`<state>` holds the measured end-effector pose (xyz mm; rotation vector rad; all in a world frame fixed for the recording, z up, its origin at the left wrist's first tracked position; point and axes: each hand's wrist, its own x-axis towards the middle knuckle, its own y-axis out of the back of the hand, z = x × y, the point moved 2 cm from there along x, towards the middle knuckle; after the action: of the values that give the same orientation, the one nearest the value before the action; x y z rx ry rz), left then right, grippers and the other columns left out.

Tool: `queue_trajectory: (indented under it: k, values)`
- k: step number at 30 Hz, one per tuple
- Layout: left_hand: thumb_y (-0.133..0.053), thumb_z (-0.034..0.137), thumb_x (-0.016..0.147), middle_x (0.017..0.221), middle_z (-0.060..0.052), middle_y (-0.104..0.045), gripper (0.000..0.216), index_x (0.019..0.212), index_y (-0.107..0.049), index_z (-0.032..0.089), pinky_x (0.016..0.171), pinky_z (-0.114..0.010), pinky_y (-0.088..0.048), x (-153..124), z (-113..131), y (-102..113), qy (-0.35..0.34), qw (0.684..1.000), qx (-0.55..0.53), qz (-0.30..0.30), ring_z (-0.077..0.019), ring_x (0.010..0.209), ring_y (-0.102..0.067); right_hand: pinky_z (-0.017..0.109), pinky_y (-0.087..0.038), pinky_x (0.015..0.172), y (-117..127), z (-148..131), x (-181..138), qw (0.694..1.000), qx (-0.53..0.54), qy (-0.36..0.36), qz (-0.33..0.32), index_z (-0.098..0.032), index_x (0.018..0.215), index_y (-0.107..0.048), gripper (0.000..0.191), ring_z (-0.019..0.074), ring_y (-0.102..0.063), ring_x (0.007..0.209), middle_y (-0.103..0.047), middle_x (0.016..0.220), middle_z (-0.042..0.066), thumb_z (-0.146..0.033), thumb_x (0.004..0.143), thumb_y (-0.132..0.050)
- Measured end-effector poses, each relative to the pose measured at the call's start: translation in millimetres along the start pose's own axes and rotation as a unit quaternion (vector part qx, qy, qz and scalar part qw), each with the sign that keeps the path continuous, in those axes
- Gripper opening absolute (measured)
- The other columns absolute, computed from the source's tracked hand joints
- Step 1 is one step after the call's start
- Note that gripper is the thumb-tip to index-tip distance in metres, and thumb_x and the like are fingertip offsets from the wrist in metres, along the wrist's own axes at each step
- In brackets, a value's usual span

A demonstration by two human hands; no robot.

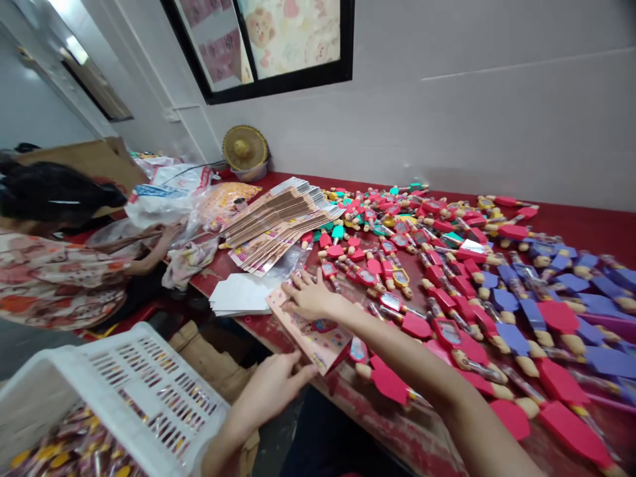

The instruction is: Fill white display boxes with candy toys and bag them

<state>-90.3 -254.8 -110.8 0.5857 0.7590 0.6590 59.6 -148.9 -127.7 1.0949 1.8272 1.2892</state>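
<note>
Table clutter is the main risk: a sweep of the right forearm could knock toys off the near side. The card lies by that edge, toys just beside it, and could slip or crease if pressed unevenly. The right hand spreads its fingers over it; the left hand meets its near corner, pinching or not I cannot tell. Leftward, a basket crowds the left arm; beyond sit a stack and smaller white sheets.
</note>
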Motion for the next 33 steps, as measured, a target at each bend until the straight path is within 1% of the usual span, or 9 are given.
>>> queue_trajectory:
  k: [4, 10, 14, 16, 18, 21, 23, 27, 33]
  values:
    - [-0.046, 0.053, 0.097, 0.107, -0.013, -0.074, 0.044, 0.110, -0.066, 0.017, 0.092, -0.040, -0.052, 13.4, 16.5, -41.0, -0.024, 0.999, 0.021, 0.015, -0.0312, 0.103, -0.070, 0.078, -0.016, 0.114, -4.9, -17.5, -16.0, 0.999, -0.003, -0.021, 0.031, -0.014, 0.163, -0.028, 0.083, 0.0466, -0.021, 0.152, -0.021, 0.167, 0.024, -0.069, 0.101, -0.033]
    - [-0.057, 0.034, 0.089, 0.152, -0.024, -0.046, 0.068, 0.149, -0.040, 0.008, 0.122, -0.045, -0.033, 59.8, 22.2, -85.8, -0.161, 0.986, 0.012, 0.031, -0.0342, 0.144, -0.042, 0.066, -0.032, 0.112, 8.3, 24.8, -41.4, 0.998, -0.047, -0.046, 0.007, -0.031, 0.162, -0.033, 0.078, 0.0460, -0.034, 0.146, -0.033, 0.163, 0.022, -0.071, 0.097, -0.046]
    - [-0.061, 0.033, 0.085, 0.140, -0.018, -0.061, 0.066, 0.147, -0.048, 0.013, 0.113, -0.042, -0.044, 80.5, -5.9, -83.1, -0.220, 0.974, -0.051, 0.023, -0.0321, 0.131, -0.057, 0.064, -0.037, 0.107, 7.6, 45.3, -57.3, 0.988, -0.106, -0.113, 0.025, -0.033, 0.162, -0.032, 0.076, 0.0477, -0.039, 0.143, -0.033, 0.162, 0.023, -0.062, 0.096, -0.057]
    - [-0.048, 0.034, 0.093, 0.107, -0.011, -0.075, 0.044, 0.130, -0.064, 0.017, 0.095, -0.038, -0.054, 93.6, -29.0, -57.7, -0.171, 0.973, -0.121, 0.099, -0.0258, 0.100, -0.070, 0.064, -0.037, 0.107, 4.7, 49.3, -63.5, 0.986, -0.104, -0.126, 0.030, -0.033, 0.162, -0.032, 0.075, 0.0483, -0.038, 0.143, -0.032, 0.163, 0.023, -0.061, 0.096, -0.056]
    - [-0.036, 0.031, 0.098, 0.093, -0.008, -0.075, 0.041, 0.122, -0.067, 0.017, 0.087, -0.037, -0.056, 110.0, -52.5, -17.9, -0.094, 0.949, -0.159, 0.256, -0.0224, 0.085, -0.071, 0.063, -0.036, 0.109, 2.4, 49.6, -67.4, 0.988, -0.095, -0.117, 0.038, -0.033, 0.161, -0.034, 0.073, 0.0471, -0.036, 0.145, -0.031, 0.164, 0.022, -0.060, 0.097, -0.055]
    - [-0.049, 0.018, 0.090, 0.137, -0.019, -0.063, 0.051, 0.140, -0.055, 0.013, 0.110, -0.045, -0.045, 140.3, -68.5, 43.1, -0.059, 0.891, -0.034, 0.448, -0.0283, 0.127, -0.060, 0.060, -0.033, 0.113, 1.1, 47.3, -69.6, 0.989, -0.075, -0.111, 0.056, -0.033, 0.160, -0.038, 0.071, 0.0440, -0.033, 0.148, -0.031, 0.164, 0.019, -0.060, 0.097, -0.055]
    - [-0.054, 0.009, 0.082, 0.152, -0.021, -0.050, 0.061, 0.142, -0.055, 0.016, 0.119, -0.058, -0.030, 165.3, -62.7, 72.7, -0.074, 0.898, 0.103, 0.421, -0.0340, 0.145, -0.042, 0.060, -0.033, 0.113, 1.1, 46.7, -69.5, 0.989, -0.061, -0.122, 0.063, -0.033, 0.159, -0.038, 0.073, 0.0436, -0.034, 0.147, -0.032, 0.164, 0.018, -0.062, 0.095, -0.057]
    - [-0.056, 0.010, 0.084, 0.130, -0.011, -0.069, 0.032, 0.107, -0.073, 0.024, 0.118, -0.056, -0.031, 196.2, -17.8, 125.8, -0.165, 0.911, 0.230, 0.300, -0.0294, 0.134, -0.053, 0.058, -0.033, 0.115, 1.2, 49.1, -69.1, 0.989, -0.022, -0.128, 0.068, -0.031, 0.160, -0.038, 0.080, 0.0421, -0.035, 0.147, -0.032, 0.165, 0.015, -0.065, 0.091, -0.061]
    - [-0.048, 0.045, 0.101, 0.105, -0.015, -0.072, 0.037, 0.103, -0.069, 0.014, 0.086, -0.035, -0.048, 161.2, 90.1, 216.9, -0.186, 0.855, 0.227, 0.427, -0.0243, 0.096, -0.065, 0.054, -0.028, 0.120, -3.7, 55.2, -69.0, 0.974, 0.097, -0.130, 0.158, -0.015, 0.163, -0.026, 0.090, 0.0385, -0.031, 0.150, -0.031, 0.164, 0.020, -0.061, 0.093, -0.058]
